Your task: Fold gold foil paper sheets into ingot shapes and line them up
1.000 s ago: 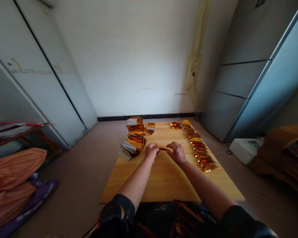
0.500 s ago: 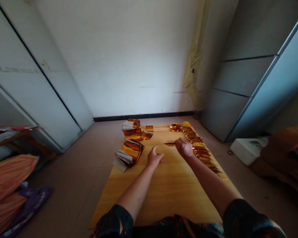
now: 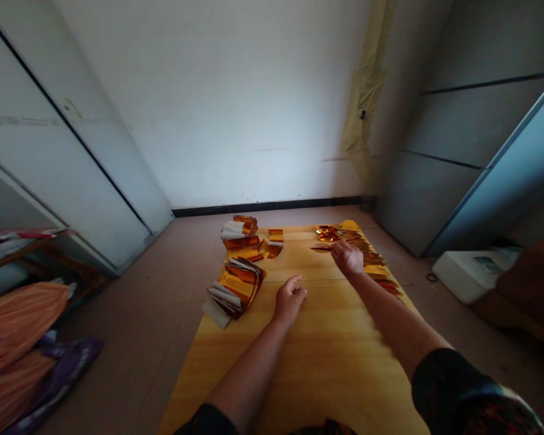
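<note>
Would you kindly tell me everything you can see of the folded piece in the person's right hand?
The folded piece is slim and brownish-gold, apparently folded foil paper, tapering to a point at its free end. The right hand grips the other end, hiding it. It lies roughly level, pointing toward the person's left, over the far part of the wooden table. Whether it touches the tabletop is unclear, as are its individual folds.

A dark left sleeve (image 3: 208,422) and dark right sleeve (image 3: 448,383) with reddish patterning leave both forearms (image 3: 256,365) bare.
</note>
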Motion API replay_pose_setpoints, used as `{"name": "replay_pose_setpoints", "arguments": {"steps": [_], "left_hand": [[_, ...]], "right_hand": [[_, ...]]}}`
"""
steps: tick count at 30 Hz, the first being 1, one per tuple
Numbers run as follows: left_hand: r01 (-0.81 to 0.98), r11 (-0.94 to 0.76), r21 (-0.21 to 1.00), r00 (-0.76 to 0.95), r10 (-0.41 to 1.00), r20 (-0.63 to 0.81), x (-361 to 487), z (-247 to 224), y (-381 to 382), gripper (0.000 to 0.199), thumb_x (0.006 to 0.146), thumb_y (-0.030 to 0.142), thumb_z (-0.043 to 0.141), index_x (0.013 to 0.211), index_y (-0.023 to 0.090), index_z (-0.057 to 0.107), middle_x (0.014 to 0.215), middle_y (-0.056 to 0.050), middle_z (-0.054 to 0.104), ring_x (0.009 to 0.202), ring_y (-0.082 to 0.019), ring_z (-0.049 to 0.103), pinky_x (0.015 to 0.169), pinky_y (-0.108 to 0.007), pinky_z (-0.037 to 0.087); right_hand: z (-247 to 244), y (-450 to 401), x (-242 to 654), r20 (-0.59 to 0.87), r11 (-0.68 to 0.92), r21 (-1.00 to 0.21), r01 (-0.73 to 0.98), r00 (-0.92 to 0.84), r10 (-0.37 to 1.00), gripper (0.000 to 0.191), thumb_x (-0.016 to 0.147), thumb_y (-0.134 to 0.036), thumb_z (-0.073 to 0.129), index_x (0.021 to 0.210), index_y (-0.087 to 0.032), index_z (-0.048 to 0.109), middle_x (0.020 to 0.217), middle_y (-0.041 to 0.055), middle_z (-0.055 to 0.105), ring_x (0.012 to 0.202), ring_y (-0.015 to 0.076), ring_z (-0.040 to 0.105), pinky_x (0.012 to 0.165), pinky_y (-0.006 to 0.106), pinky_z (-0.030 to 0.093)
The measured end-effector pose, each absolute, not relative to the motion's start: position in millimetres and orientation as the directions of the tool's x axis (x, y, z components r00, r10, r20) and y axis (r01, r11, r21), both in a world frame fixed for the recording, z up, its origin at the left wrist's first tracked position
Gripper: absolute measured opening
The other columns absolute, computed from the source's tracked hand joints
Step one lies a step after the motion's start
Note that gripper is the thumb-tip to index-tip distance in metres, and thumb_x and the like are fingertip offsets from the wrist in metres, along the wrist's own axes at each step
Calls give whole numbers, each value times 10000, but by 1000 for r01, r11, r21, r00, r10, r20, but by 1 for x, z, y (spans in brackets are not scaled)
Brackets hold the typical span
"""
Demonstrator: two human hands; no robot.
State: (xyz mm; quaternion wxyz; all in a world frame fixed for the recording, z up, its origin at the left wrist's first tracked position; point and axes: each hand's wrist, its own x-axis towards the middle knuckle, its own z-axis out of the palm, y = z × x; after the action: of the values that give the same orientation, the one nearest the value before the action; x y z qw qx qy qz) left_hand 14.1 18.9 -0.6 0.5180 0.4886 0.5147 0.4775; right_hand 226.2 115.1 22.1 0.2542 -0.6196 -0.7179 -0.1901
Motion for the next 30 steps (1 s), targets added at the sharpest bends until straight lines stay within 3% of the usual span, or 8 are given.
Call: {"name": "replay_pose_setpoints", "arguments": {"steps": [3,5,9,15,23,27,30], "left_hand": [[-214,118,970,-70,988,-136,23,6,31,602,699,244,642,1265,117,480,771,-11,602,629,-94,595,570,-188,443],[-264,109,958,-140,979,-150,24,9,37,604,684,263,667,1245,124,493,777,-17,605,647,-97,602,578,-189,453],[-227,137,964,-164,971,-176,17,11,38,395,614,221,692,989,112,630,710,-15,622,601,-103,585,534,-191,456],[-294,124,948,-165,970,-178,11,13,24,194,577,191,653,753,109,636,651,-34,658,580,-135,616,529,-217,480],[-359,170,918,-88,973,-215,8,18,10,312,564,102,588,866,112,665,724,-43,689,645,-152,646,606,-249,524],[-400,158,903,-100,972,-214,7,17,1,500,549,75,564,1042,139,617,757,-14,676,675,-139,639,630,-248,524],[-411,145,900,-51,982,-182,5,19,-4,504,555,102,585,1058,130,608,752,-18,668,712,-150,638,645,-246,518]], "right_hand": [[16,89,206,602,272,-50,961,-188,776,234,867,-226,473,767,-198,683,724,46,606,633,129,475,589,255,242],[11,70,193,594,357,-39,933,-266,759,227,869,-207,480,760,-198,679,705,40,599,625,126,470,606,251,255],[6,39,176,594,470,-42,882,-356,721,218,869,-188,491,747,-203,671,697,31,592,640,126,483,631,246,287],[3,16,161,605,480,-123,868,-318,730,189,873,-196,494,808,-222,670,868,43,624,668,111,524,615,214,343],[-2,-1,157,561,591,-162,790,-419,714,192,869,-117,442,871,-202,613,864,32,654,694,106,579,629,188,394],[1,-4,154,530,589,-133,797,-446,722,169,840,-91,445,843,-186,585,774,19,636,651,113,567,614,197,391],[4,-4,153,508,592,-91,801,-474,719,157,822,-86,458,851,-182,578,772,19,631,637,118,555,616,205,388]]}}
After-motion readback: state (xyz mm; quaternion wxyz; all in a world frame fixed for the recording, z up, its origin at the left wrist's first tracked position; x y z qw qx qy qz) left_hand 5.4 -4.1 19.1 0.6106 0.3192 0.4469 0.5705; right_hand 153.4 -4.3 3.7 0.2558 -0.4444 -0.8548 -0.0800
